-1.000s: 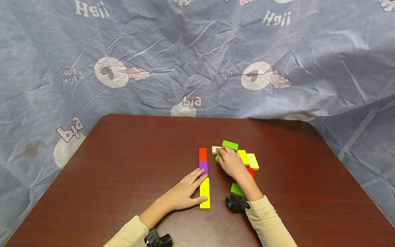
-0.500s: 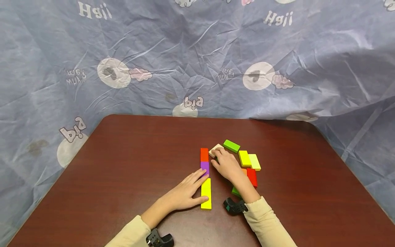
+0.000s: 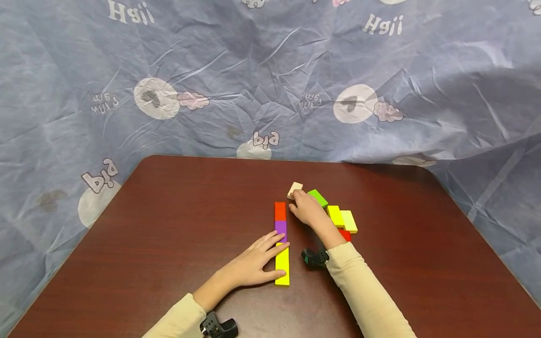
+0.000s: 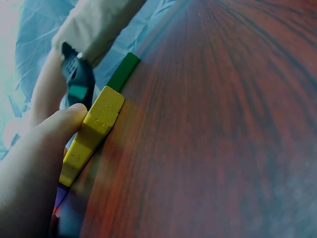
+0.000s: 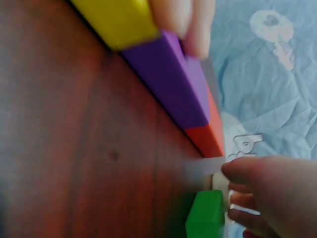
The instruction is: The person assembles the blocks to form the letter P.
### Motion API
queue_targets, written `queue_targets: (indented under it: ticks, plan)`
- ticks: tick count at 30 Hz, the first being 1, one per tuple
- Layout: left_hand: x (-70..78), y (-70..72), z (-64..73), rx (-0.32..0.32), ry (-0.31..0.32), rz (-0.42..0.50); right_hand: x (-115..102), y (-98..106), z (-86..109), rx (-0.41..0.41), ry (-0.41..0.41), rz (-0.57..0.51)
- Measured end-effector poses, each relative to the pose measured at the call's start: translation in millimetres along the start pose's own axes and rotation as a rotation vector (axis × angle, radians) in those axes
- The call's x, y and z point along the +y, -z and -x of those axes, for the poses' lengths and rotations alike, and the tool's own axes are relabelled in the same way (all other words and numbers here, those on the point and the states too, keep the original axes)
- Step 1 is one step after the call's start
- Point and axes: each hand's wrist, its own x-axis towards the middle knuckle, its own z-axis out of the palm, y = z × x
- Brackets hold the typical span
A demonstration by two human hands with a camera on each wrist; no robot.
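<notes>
1. Head: left hand (image 3: 255,260) spread, gripping nothing, laid over yellow block (image 3: 282,263) and purple block (image 3: 281,226), in row with red block (image 3: 280,211). Right hand (image 3: 307,210) fingertips at cream block (image 3: 296,186), beyond red end; pinched or merely touched, cannot tell.
2. Left wrist: thumb (image 4: 74,113) against yellow block.
3. Right wrist: fingers (image 5: 242,201) bent near green block (image 5: 205,215).

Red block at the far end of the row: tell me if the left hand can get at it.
Probably yes. The left hand already has fingertips over the purple block, right next to the red block, whose top looks bare; the right hand is off to one side at the cream block.
</notes>
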Motion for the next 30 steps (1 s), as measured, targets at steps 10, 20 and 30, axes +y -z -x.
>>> queue_targets:
  ticks: [10,20,30]
  plan:
    - [-1.1,-2.2,0.0,0.013,0.001,-0.007,-4.8,-7.0,-15.9,-0.081,0.143,-0.112]
    - [0.6,1.7,1.3,-0.001,0.015,0.000,-2.3,-6.9,-8.4,-0.085,0.172,-0.158]
    - [1.5,2.5,1.4,-0.011,0.020,0.005,0.6,-7.6,-3.8,-0.049,0.182,-0.172]
